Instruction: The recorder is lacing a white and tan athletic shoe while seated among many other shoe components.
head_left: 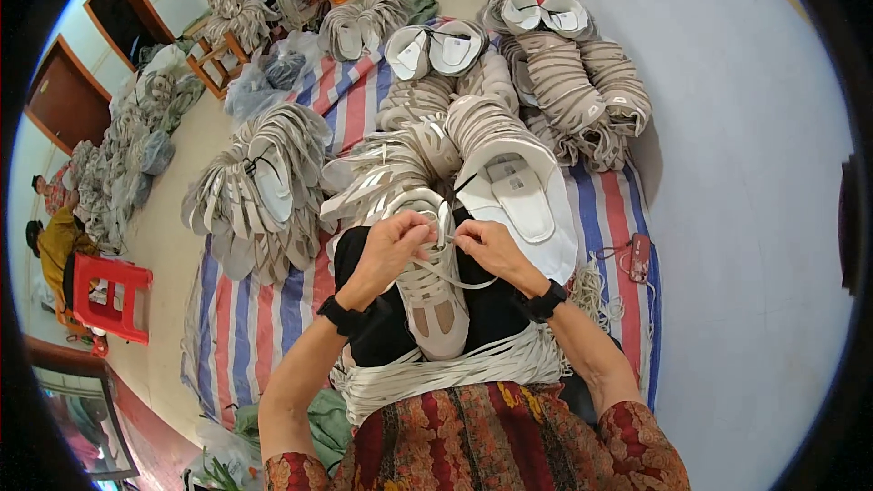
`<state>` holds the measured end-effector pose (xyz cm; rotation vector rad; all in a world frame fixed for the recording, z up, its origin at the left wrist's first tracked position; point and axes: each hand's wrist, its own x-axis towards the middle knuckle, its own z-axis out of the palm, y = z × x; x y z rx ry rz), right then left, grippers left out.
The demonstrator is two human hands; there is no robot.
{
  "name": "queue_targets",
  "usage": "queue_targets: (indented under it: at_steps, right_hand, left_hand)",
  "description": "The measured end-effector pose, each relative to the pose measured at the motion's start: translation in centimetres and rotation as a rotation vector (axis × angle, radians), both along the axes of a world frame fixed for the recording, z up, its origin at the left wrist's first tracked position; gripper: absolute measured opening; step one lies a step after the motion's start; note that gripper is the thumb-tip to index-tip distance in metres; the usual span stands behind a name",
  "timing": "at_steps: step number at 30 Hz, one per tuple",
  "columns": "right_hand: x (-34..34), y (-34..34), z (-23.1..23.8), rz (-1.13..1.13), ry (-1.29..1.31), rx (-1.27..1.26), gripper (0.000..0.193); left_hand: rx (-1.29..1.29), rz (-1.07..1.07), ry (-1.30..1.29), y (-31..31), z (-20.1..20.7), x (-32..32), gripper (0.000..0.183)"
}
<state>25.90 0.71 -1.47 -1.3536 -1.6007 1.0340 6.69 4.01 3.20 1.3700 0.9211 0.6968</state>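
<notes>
Head view. Item: one beige shoe upper (pixel 435 305), lying toe toward us on our black-clad lap (pixel 371 332). Left hand (pixel 393 250): we are bunching its fingers at the shoe's far-left eyelets; what they are pinching, if anything, we cannot tell. Right hand (pixel 494 248): at the shoe's far-right eyelets, we are pinching pale lace (pixel 473 285) between thumb and forefinger, a loop trailing across the shoe.

Handling, as we are judging it: light, soft, bending at the collar, firmer toward the toe; lace limp, possibly slipping. Best holds: the eyelet edges, the lace near its end.

Edges and room: a stack of uppers with white insoles (pixel 523 200) is crowding the shoe's far right; another bundle (pixel 259 195) is standing off to its far left. A lace hank (pixel 455 373) is lying just nearer us than the toe. Striped sheeting (pixel 241 327) is giving freer room left of the shoe.
</notes>
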Motion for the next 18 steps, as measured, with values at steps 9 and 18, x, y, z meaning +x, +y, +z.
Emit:
queue_targets:
  at_steps: [9,18]
  right_hand:
    - [-0.3,0.5,1.1,0.006,-0.317,0.308,0.012]
    - [0.4,1.5,1.7,0.081,-0.074,-0.033,0.016]
  left_hand:
    - [-0.001,-0.003,0.116,0.1,0.4,1.0,0.016]
    - [-0.056,0.006,-0.018,0.2,-0.8,1.1,0.015]
